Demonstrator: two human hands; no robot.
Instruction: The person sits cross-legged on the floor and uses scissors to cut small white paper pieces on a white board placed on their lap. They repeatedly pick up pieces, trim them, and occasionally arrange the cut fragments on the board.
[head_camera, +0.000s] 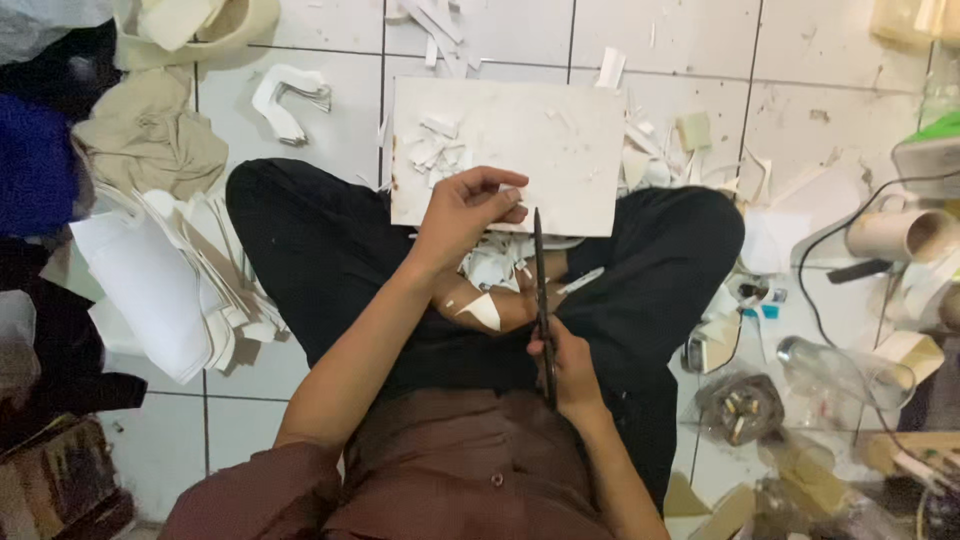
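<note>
On the lap: white board (560, 150) with paper scraps (437, 150)
Left hand (462, 212): pinching a small white piece (513, 189)
Right hand (572, 372): gripping black scissors (541, 290), blades nearly together

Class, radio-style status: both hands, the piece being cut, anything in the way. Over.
Left hand pinching small white piece. Right hand gripping black scissors, blades shut, pointing up. White board across the knees; scraps on it.

Hemmed in left by stacked white sheets (170, 290) and cloth heap (150, 135); right by bottle (840, 370), paper tube (900, 235), cable (815, 290). Open tile floor (700, 35) beyond white board (560, 150), scraps scattered.
</note>
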